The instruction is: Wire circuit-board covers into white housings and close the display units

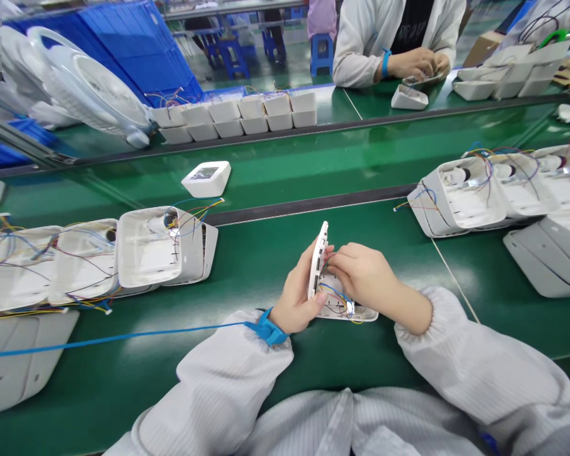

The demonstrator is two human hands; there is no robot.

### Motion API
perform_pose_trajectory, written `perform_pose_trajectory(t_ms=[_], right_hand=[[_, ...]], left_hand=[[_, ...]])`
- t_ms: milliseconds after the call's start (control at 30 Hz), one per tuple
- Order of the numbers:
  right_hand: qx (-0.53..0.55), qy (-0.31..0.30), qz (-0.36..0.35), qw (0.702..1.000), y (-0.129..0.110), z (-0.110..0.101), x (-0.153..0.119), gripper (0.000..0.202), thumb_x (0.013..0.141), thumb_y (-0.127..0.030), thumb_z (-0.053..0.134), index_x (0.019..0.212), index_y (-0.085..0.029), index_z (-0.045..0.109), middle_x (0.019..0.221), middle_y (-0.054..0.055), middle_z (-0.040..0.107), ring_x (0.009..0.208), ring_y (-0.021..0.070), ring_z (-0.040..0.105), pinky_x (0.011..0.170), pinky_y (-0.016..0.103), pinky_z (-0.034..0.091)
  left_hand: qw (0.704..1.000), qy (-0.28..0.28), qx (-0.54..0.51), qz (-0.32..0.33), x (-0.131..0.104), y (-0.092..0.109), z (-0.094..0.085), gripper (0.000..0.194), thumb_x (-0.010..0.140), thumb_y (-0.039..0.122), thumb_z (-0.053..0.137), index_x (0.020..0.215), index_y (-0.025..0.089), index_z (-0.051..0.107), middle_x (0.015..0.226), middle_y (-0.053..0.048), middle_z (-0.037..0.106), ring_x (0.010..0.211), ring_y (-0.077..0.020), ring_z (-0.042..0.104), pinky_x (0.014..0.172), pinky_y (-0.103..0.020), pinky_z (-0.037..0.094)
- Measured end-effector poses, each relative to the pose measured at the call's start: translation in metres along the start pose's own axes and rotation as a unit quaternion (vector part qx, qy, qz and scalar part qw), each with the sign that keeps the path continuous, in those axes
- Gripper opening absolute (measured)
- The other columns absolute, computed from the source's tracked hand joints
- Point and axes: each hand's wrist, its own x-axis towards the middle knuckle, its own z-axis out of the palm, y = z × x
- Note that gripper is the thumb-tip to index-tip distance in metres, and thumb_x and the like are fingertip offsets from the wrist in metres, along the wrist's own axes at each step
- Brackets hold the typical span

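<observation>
My left hand [297, 294] is closed around a white plastic cover [318, 259], tilted up nearly on edge. Below and to its right, a white housing [335, 310] lies on the green bench, with blue, yellow and dark wires inside. At the cover's inner side, my right hand [361, 272] pinches thin wires [327, 261], red and dark in colour; their ends are hidden by the fingers. A blue wrist strap [268, 329] circles my left wrist, its cord running off to the left.
Rows of open white housings with loose wires stand at the left [149, 247] and the right [470, 190]. A finished-looking white unit [206, 179] lies on the green conveyor [285, 164]. Across it, a co-worker's hands [415, 63] handle a part. A white fan [90, 82] stands far left.
</observation>
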Motion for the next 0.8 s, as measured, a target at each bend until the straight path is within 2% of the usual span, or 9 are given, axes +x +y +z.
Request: perform_pose_trajectory(t_ms=[200, 367, 600, 700, 800], right_hand=[[-0.049, -0.005, 0.005, 0.999, 0.001, 0.004, 0.000, 0.024, 0.097, -0.024, 0.050, 0.077, -0.015, 0.061, 0.074, 0.003, 0.056, 0.072, 0.0169, 0.046, 0.064, 0.031, 0.031], [-0.059, 0.002, -0.014, 0.998, 0.001, 0.005, 0.002, 0.027, 0.098, -0.023, 0.046, 0.076, -0.013, 0.059, 0.073, 0.005, 0.055, 0.071, 0.0171, 0.045, 0.063, 0.031, 0.029], [-0.068, -0.016, -0.025, 0.997, -0.001, 0.004, 0.001, 0.023, 0.098, -0.022, 0.047, 0.081, -0.013, 0.060, 0.077, 0.007, 0.057, 0.076, 0.0177, 0.048, 0.067, 0.030, 0.033], [-0.038, -0.049, -0.004, 0.998, 0.001, -0.005, 0.004, 0.021, 0.096, -0.025, 0.052, 0.082, -0.014, 0.062, 0.081, 0.006, 0.059, 0.078, 0.0170, 0.051, 0.069, 0.030, 0.035], [0.003, -0.103, 0.056, 0.993, 0.010, -0.019, 0.007, 0.016, 0.091, -0.033, 0.062, 0.090, -0.016, 0.064, 0.086, 0.004, 0.061, 0.082, 0.0160, 0.054, 0.071, 0.029, 0.038]], left_hand=[[1.000, -0.003, -0.004, -0.010, 0.000, 0.002, 0.002, 0.077, 0.090, 0.047, 0.055, 0.154, 0.020, 0.020, 0.150, -0.015, 0.035, 0.136, -0.0355, 0.037, 0.112, -0.052, 0.033], [1.000, -0.008, -0.010, -0.009, 0.000, 0.001, 0.001, 0.078, 0.089, 0.047, 0.055, 0.154, 0.019, 0.022, 0.150, -0.014, 0.035, 0.136, -0.0351, 0.037, 0.113, -0.052, 0.033], [0.994, 0.005, -0.097, -0.043, 0.002, -0.002, -0.001, 0.073, 0.085, 0.051, 0.059, 0.144, 0.013, 0.037, 0.141, -0.018, 0.046, 0.130, -0.0341, 0.044, 0.112, -0.052, 0.033], [0.993, 0.013, -0.112, -0.026, 0.002, -0.002, 0.000, 0.073, 0.084, 0.049, 0.062, 0.143, 0.013, 0.037, 0.141, -0.019, 0.045, 0.131, -0.0343, 0.043, 0.113, -0.053, 0.031], [0.996, 0.014, -0.091, -0.002, 0.002, -0.002, 0.002, 0.075, 0.085, 0.043, 0.063, 0.147, 0.017, 0.030, 0.143, -0.017, 0.041, 0.135, -0.0336, 0.038, 0.115, -0.052, 0.027]])
